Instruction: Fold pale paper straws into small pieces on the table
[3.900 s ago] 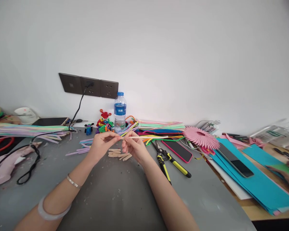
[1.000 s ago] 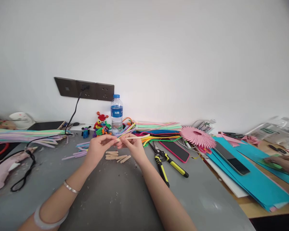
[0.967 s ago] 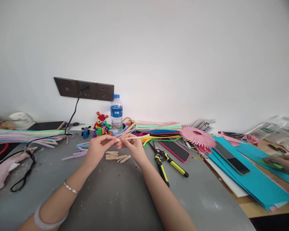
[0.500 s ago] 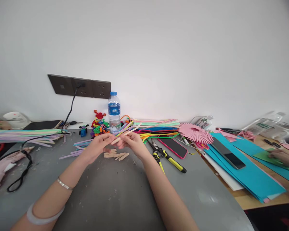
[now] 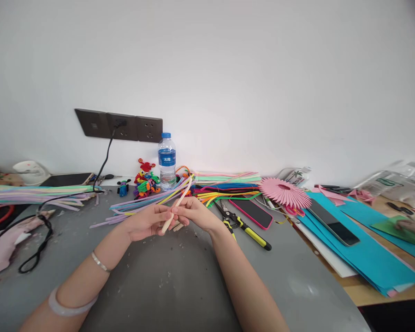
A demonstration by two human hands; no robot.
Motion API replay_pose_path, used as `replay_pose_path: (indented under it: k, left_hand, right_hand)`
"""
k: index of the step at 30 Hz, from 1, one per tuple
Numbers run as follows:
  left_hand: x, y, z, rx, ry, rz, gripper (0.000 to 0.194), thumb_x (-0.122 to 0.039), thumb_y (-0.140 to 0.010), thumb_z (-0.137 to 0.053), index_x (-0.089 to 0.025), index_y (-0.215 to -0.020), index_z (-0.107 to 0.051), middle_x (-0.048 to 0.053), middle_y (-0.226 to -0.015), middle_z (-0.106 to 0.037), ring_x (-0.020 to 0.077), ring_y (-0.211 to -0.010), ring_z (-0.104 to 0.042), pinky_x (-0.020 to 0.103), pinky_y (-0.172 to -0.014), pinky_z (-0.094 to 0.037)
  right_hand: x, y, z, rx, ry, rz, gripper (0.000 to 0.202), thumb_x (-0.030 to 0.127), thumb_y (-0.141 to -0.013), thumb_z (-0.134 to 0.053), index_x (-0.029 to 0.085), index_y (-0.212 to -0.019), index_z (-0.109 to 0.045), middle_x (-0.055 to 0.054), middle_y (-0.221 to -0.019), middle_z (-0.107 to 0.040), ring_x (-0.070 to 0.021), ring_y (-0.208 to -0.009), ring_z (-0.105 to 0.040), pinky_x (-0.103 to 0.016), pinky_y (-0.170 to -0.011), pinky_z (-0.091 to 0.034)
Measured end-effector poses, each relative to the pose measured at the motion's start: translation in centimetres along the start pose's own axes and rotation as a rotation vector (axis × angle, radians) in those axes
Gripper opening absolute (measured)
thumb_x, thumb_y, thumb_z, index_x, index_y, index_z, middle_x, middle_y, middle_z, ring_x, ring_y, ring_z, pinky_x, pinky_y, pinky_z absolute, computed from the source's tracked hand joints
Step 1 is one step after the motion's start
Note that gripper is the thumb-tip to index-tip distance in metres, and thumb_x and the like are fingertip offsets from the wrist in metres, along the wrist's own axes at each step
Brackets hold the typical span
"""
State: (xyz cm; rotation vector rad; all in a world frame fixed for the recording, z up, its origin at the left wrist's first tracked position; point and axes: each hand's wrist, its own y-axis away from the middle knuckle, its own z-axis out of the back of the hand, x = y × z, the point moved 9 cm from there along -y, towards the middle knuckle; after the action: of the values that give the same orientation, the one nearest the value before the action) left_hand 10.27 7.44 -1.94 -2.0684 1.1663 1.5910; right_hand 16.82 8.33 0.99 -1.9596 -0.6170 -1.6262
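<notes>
A cream pipe cleaner (image 5: pixel 184 192) is pinched between both of my hands above the grey table. Its thin end slants up and to the right; the lower end looks thicker, perhaps doubled over. My left hand (image 5: pixel 143 222) grips it from the left, fingers closed near the thick end. From the right, my right hand (image 5: pixel 198 213) pinches it just above, and the fingertips of both hands nearly meet. Behind and below the fingers lie short beige pieces (image 5: pixel 178 226), mostly hidden. Loose lilac and blue pipe cleaners (image 5: pixel 124 207) lie beyond my left hand.
Pliers with yellow handles (image 5: pixel 252 236) and a pink-cased phone (image 5: pixel 254 213) lie right of my hands. A water bottle (image 5: pixel 167 161) stands behind, beside colourful figures (image 5: pixel 147 182). At left rests a pink glue gun (image 5: pixel 7 249) with a black cord. Another person's hand (image 5: pixel 410 227) touches green paper at right.
The pipe cleaner has turned steeper, and its thick end now points down toward me. My hands have come closer together, covering more of the beige pieces. The view has shifted slightly.
</notes>
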Motion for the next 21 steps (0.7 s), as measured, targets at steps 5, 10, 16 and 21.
replay_pose_path:
  k: [5, 10, 16, 21]
  left_hand:
    - [0.0, -0.3, 0.0, -0.029, -0.008, -0.047, 0.036, -0.049, -0.076, -0.07, -0.013, -0.069, -0.068, -0.001, -0.056, -0.048, 0.0091, -0.052, -0.036, 0.023, -0.048, -0.028]
    - [-0.3, -0.2, 0.1, -0.085, -0.004, -0.047, 0.028, -0.042, -0.072, -0.076, -0.014, -0.073, -0.069, 0.0, -0.059, -0.054, 0.0071, -0.049, -0.036, 0.023, -0.049, -0.029]
    - [-0.7, 0.0, 0.8, -0.163, 0.02, -0.065, 0.035, -0.037, -0.071, -0.078, -0.016, -0.06, -0.051, -0.003, -0.06, -0.05, 0.0068, -0.05, -0.043, 0.022, -0.051, -0.036]
    - [-1.2, 0.1, 0.7, -0.156, -0.08, -0.093, 0.037, -0.036, -0.075, -0.075, -0.017, -0.061, -0.046, -0.003, -0.061, -0.052, 0.008, -0.051, -0.047, 0.022, -0.05, -0.036]
  right_hand:
    - [0.1, 0.1, 0.4, -0.019, 0.034, 0.006, 0.037, 0.049, -0.086, -0.058, 0.014, -0.076, -0.064, 0.008, -0.046, -0.042, -0.006, -0.044, -0.033, -0.02, -0.048, -0.029]
    - [0.8, -0.1, 0.5, -0.076, 0.013, 0.052, 0.029, 0.044, -0.084, -0.063, 0.015, -0.08, -0.061, 0.005, -0.055, -0.052, -0.0071, -0.05, -0.044, -0.02, -0.053, -0.035]
    - [0.9, -0.2, 1.5, -0.21, -0.025, 0.076, 0.024, 0.039, -0.079, -0.07, 0.018, -0.083, -0.06, 0.003, -0.07, -0.059, -0.0084, -0.061, -0.053, -0.022, -0.061, -0.043]
    - [1.0, -0.2, 1.7, -0.218, 0.005, 0.091, 0.022, 0.036, -0.079, -0.07, 0.017, -0.082, -0.061, 0.002, -0.071, -0.061, -0.0093, -0.063, -0.055, -0.021, -0.06, -0.043]
